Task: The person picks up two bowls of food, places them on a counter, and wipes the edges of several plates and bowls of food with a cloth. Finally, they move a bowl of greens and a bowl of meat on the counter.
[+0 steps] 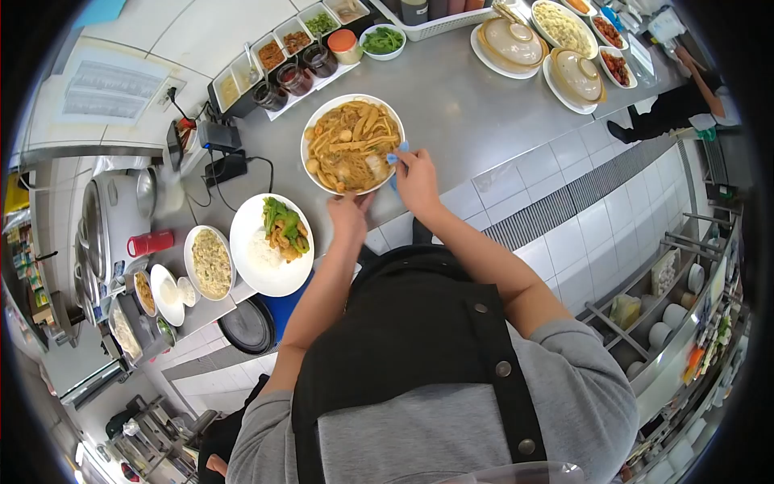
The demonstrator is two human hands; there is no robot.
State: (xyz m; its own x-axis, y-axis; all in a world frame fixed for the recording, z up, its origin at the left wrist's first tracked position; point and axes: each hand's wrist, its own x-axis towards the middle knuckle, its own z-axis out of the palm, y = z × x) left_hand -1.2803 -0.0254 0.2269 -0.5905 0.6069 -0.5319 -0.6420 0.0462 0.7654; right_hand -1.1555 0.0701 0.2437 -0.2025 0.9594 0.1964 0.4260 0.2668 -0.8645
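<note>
A round white plate (396,123) heaped with noodles, pale balls and brown strips sits at the near edge of the steel counter. My left hand (349,218) is closed at its near rim, with some fingers hidden beneath. On the plate's right side my right hand (416,179) pinches what looks like a blue cloth (393,158) against the rim; only small bits show between the fingers. To the left lies a white plate (252,277) with rice, greens and fried pieces. A bowl of green leaves (383,41) stands behind the noodles.
Topping tubs (295,39) and sauce jars (295,79) line the wall. Lidded pots (512,42) stand at the back right. A black cable (270,173) lies left of the noodles. Another person (677,105) is at the far right. A floor drain (556,198) runs below the counter.
</note>
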